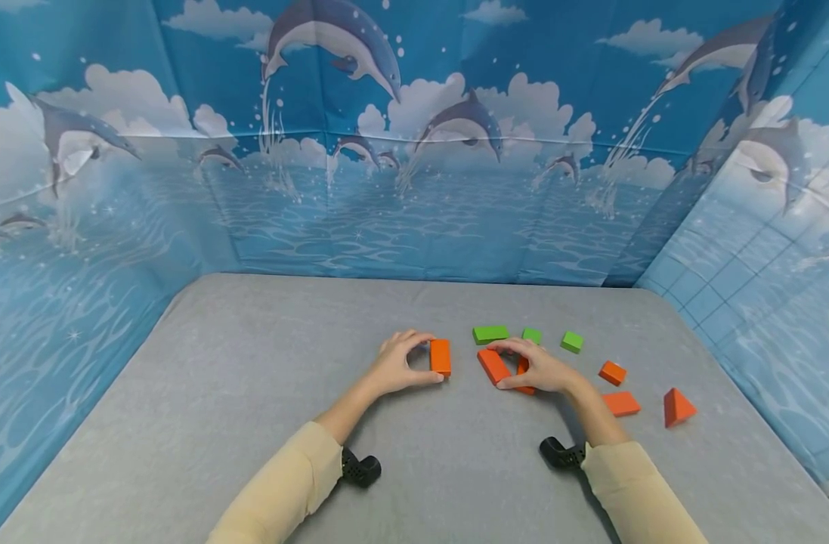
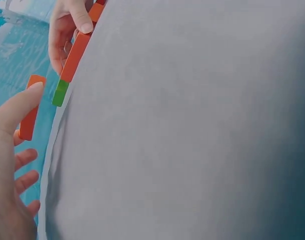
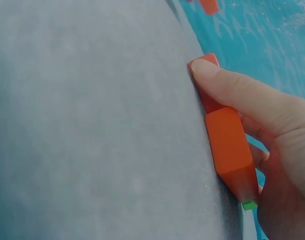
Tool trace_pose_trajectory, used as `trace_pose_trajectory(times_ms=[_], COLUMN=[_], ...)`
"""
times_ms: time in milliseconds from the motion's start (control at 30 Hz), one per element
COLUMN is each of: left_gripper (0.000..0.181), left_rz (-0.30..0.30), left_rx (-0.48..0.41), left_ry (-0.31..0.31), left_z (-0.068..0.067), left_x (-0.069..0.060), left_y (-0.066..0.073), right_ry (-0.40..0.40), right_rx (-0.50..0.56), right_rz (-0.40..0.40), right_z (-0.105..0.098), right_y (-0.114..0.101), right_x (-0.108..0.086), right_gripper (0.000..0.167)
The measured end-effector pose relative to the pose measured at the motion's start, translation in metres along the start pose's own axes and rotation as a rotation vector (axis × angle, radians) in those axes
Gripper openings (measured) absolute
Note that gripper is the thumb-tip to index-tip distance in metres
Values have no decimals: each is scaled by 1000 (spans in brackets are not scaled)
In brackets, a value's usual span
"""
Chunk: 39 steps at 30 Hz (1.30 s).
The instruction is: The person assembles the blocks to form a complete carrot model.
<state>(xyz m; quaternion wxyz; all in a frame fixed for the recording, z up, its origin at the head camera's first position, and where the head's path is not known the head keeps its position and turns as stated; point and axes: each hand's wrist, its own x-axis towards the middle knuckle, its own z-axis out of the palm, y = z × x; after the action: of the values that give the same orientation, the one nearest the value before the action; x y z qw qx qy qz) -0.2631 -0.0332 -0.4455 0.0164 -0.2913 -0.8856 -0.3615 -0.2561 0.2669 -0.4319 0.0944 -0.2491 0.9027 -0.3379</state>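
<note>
My left hand [image 1: 402, 364] pinches an orange rectangular block [image 1: 440, 357] by its two ends, thumb at the near end and index finger at the far one. In the left wrist view the same block [image 2: 30, 110] shows beside the thumb. To the right, my right hand [image 1: 533, 366] grips a red-orange rectangular block [image 1: 493, 366] between thumb and fingers. Another orange block [image 3: 231, 150] lies beneath that palm, close to the gripped one, partly hidden in the head view. Just beyond the right hand are a long green block [image 1: 490, 334] and a small green block [image 1: 532, 334].
A second small green block [image 1: 573, 341] sits farther right. An orange cube-like block [image 1: 613, 372], a flat orange block [image 1: 621, 403] and an orange triangular block [image 1: 679, 408] lie right of the right forearm. The grey tabletop [image 1: 251, 347] meets a dolphin-printed curtain [image 1: 414, 211].
</note>
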Motion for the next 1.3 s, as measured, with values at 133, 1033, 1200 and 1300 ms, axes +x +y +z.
trace_pose_trajectory(times_ms=[133, 1033, 1200, 1300], left_gripper=[68, 66, 66, 66], left_rz=[12, 81, 79, 76], left_rx=[-24, 89, 108, 117], left_ry=[20, 23, 21, 21], left_z=[-7, -11, -9, -9], left_x=[-12, -64, -64, -64], left_y=[-1, -8, -9, -9], right_ry=[-2, -19, 14, 36], right_rx=[0, 16, -55, -104], right_rz=[-5, -37, -86, -103], right_z=[-1, -3, 3, 12], right_y=[-1, -6, -19, -34], right_x=[0, 1, 4, 8], right_gripper=[64, 63, 63, 63])
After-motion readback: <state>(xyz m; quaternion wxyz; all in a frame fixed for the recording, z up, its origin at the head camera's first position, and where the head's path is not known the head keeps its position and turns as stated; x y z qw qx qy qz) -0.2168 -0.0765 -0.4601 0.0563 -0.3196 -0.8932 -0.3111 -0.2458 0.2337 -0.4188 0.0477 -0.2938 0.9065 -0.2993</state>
